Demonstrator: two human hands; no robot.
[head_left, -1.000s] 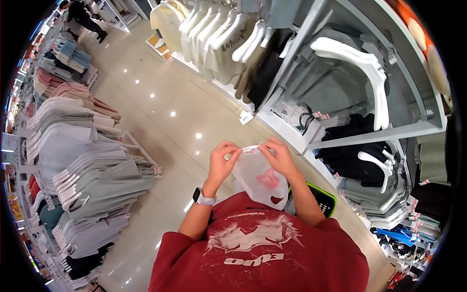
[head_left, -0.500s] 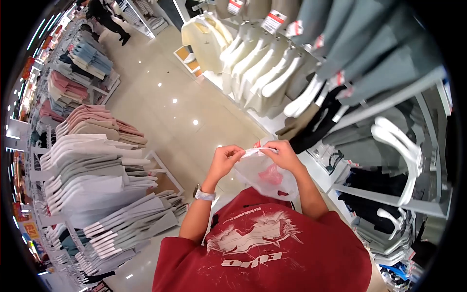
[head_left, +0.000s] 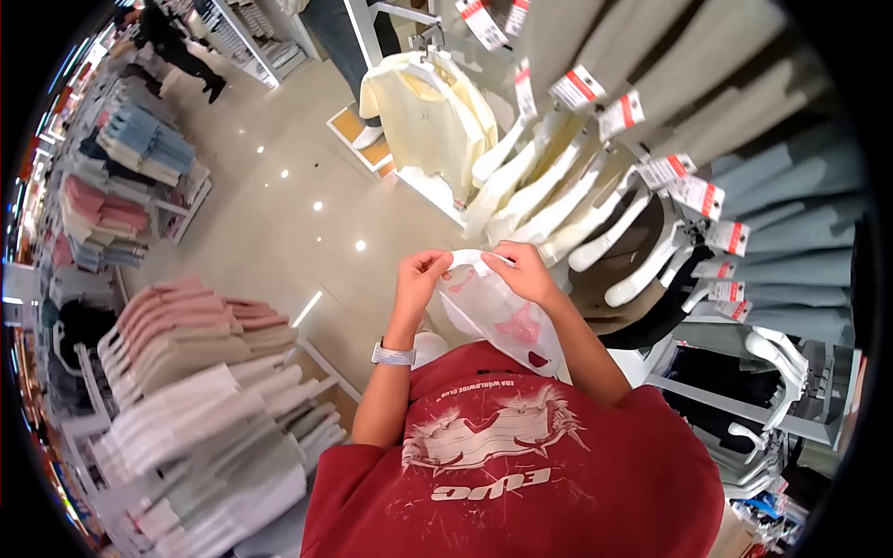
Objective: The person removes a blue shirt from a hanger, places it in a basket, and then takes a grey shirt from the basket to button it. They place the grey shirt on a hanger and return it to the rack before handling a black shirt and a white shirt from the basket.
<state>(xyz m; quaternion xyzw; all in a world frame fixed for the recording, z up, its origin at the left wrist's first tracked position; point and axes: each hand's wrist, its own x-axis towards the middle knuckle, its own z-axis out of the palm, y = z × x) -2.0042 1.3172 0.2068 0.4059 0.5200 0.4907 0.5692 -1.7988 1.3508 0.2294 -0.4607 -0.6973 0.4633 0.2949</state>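
A white plastic bag [head_left: 493, 312] with pinkish-red printing hangs between my hands in front of the red shirt [head_left: 549, 456]. My left hand [head_left: 428, 272] pinches one side of its upper edge, and a pale watch-like band circles that wrist. At the other side of the edge, the fingers of my right hand [head_left: 523, 270] are closed on the plastic. The bag's edge is stretched between the two hands, and its lower part hangs by my right forearm.
On the left stand racks of pink, white and grey garments [head_left: 186, 372]. Cream tops [head_left: 428, 112] and tagged trousers [head_left: 633, 56] hang at the right, near white hangers [head_left: 781, 372]. A person in dark clothes [head_left: 172, 46] is far off at the upper left.
The view has shifted along the aisle, bringing the tagged garments nearer. Both hands are slightly higher in view, and the bag's edge is spread wider, with more of its printing showing.
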